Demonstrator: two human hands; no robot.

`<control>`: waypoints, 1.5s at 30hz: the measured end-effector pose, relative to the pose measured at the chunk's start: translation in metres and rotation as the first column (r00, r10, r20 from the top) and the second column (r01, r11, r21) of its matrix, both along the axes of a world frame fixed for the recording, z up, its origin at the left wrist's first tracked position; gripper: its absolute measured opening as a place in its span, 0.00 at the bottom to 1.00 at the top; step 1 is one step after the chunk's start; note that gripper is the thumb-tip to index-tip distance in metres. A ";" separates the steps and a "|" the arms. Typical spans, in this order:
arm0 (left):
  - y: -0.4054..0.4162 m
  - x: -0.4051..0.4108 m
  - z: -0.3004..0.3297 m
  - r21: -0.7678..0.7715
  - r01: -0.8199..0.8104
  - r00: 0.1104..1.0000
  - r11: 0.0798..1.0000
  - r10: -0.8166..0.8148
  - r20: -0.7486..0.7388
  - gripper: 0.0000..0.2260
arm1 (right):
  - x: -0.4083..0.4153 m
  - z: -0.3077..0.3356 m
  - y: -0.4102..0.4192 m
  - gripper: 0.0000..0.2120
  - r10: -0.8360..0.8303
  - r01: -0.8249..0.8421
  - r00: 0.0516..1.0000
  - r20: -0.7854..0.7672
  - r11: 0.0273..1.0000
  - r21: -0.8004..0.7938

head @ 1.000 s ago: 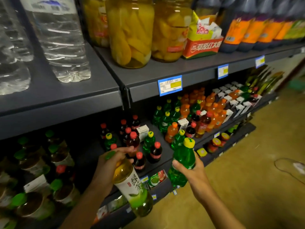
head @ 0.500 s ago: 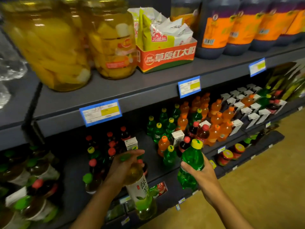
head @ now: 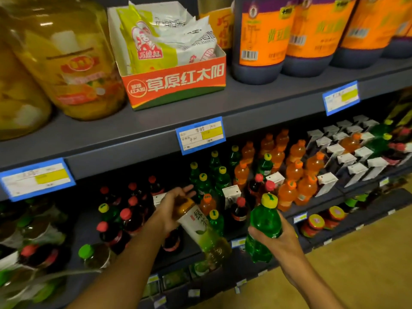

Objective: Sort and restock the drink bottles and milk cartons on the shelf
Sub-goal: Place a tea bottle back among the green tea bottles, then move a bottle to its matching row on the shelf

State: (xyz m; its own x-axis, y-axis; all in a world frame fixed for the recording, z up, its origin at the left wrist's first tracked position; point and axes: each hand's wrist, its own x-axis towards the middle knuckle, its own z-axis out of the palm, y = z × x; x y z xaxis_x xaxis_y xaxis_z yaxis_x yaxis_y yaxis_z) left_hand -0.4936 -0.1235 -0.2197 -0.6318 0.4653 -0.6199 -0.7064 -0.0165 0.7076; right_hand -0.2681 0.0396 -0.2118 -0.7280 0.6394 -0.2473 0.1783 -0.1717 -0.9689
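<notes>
My right hand grips a green soda bottle round its middle, upright, its yellow cap on top, held out in front of the drinks shelf. My left hand holds a green tea bottle by its top end, fingers curled over the neck so the cap is hidden; the bottle tilts with its base pointing down and toward me, its white label facing up. Both bottles are in the air, near each other but apart, neither resting on the shelf.

Just behind my hands the drinks shelf carries mixed bottles: dark sodas with red caps to the left, green bottles with yellow caps in the middle, orange drinks further right, with a few milk cartons standing among them. More white cartons stand in rows toward the far right.

Blue price tags hang on the edge of the upper shelf. On it stand big jars of yellow fruit, an orange cardboard box of packets, and dark jugs with orange labels.
</notes>
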 end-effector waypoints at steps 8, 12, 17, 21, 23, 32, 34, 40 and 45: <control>0.027 -0.017 -0.022 0.172 -0.019 0.981 0.985 -0.014 0.192 0.23 | 0.001 0.007 0.014 0.24 -0.036 0.037 0.999 0.040 0.998 -0.040; 0.030 -0.023 -0.031 0.215 -0.036 0.968 0.976 -0.020 0.251 0.28 | -0.005 0.010 0.017 0.24 -0.038 0.038 0.999 0.020 0.999 -0.026; 0.032 -0.032 -0.038 0.120 0.010 0.968 0.993 -0.040 0.249 0.20 | -0.015 0.009 0.024 0.25 -0.010 0.009 1.000 -0.026 0.999 -0.037; 0.039 -0.036 -0.043 0.103 -0.007 0.971 0.995 -0.018 0.237 0.20 | -0.021 0.008 0.034 0.23 0.051 -0.053 0.998 -0.032 0.995 -0.087; 0.044 -0.036 -0.043 0.094 -0.041 0.969 0.995 0.016 0.247 0.20 | -0.022 0.007 0.040 0.22 0.075 -0.077 0.997 -0.030 0.990 -0.114; 0.058 -0.032 -0.047 0.028 -0.136 0.958 0.990 0.124 0.259 0.20 | -0.025 0.010 0.075 0.20 0.174 -0.174 0.985 -0.010 0.977 -0.121; 0.059 -0.032 -0.047 0.029 -0.136 0.956 0.990 0.124 0.265 0.20 | -0.026 0.011 0.080 0.19 0.178 -0.178 0.984 -0.009 0.977 -0.114; 0.061 -0.034 -0.040 0.073 -0.169 0.950 0.983 0.142 0.278 0.18 | -0.033 0.012 0.083 0.19 0.198 -0.197 0.980 0.000 0.978 -0.074; 0.050 -0.038 -0.027 0.099 -0.176 0.957 0.979 0.147 0.250 0.20 | -0.043 0.018 0.082 0.24 0.201 -0.202 0.979 -0.021 0.978 -0.046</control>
